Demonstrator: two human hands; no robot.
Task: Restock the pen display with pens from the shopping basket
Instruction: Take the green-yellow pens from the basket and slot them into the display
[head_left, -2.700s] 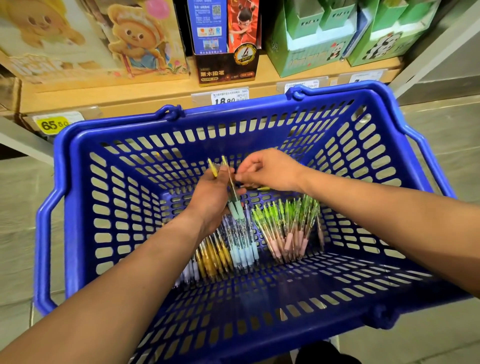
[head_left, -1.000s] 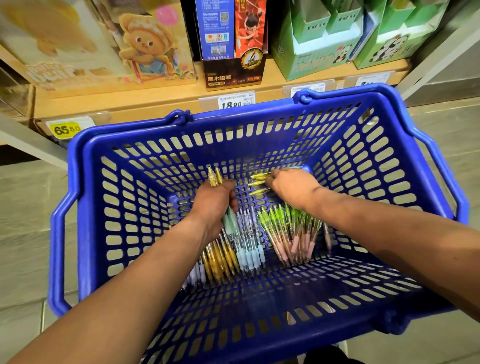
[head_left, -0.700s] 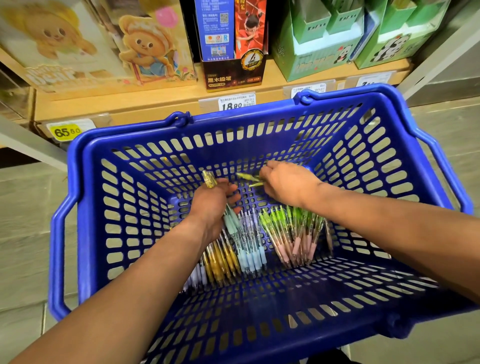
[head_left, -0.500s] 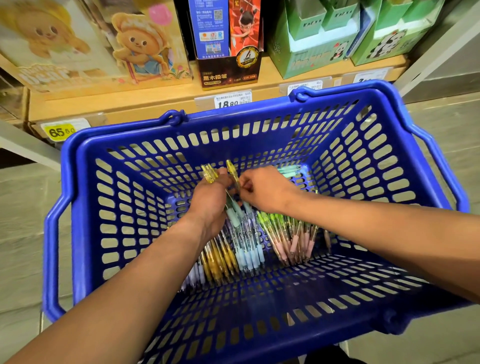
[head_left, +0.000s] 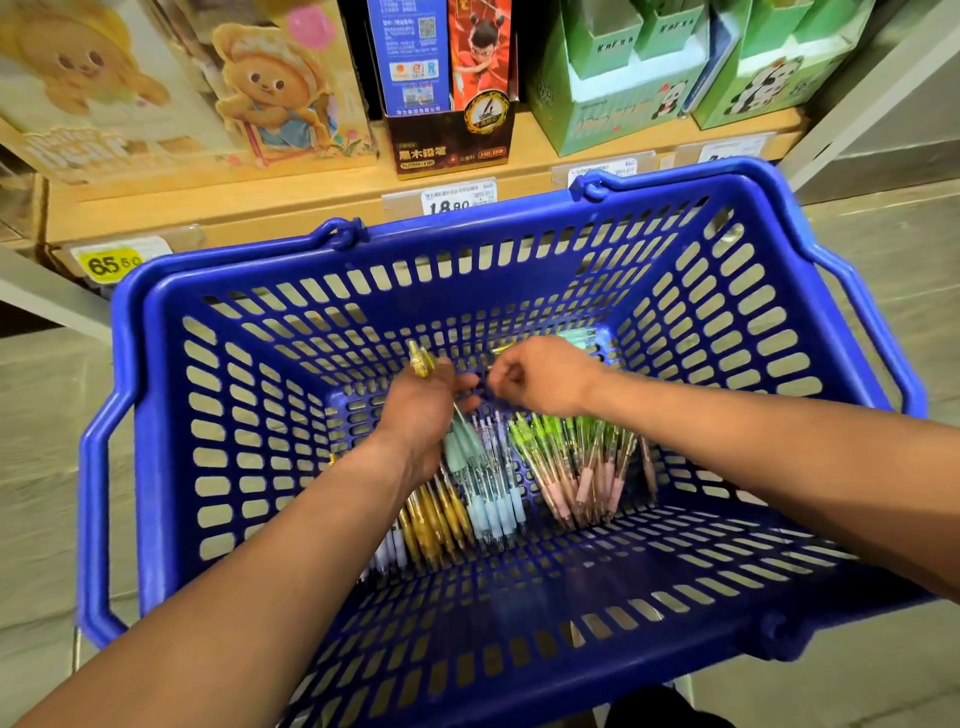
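1. A wooden shelf (head_left: 260, 208) of printed boxes stood behind the shopping basket (head_left: 156, 364), past its far rim.
2. The shopping basket was blue plastic lattice with its handles folded down along the rim.
3. Both forearms reached in over the basket's near wall.
4. The left hand (head_left: 423, 410), over the middle of the basket floor, was curled around a small bundle of pens (head_left: 460, 441) with yellow tops and mint grips.
5. The right hand (head_left: 543, 382) hung just beside it, toward the basket's right wall, fingers curled with thumb against forefinger. I cannot tell whether it pinched a pen.
6. Loose pens lay in rows on the basket floor, grips toward the near wall: green-topped pens with pink grips (head_left: 571, 467) on the right, clear pale-blue pens (head_left: 493, 504) in the middle, yellow pens (head_left: 441, 514) next, lilac pens (head_left: 389, 551) leftmost.
7. A few mint pens (head_left: 579, 340) lay by the basket's far wall.
8. A yellow price tag (head_left: 111, 262) showed beyond the basket's far left corner.
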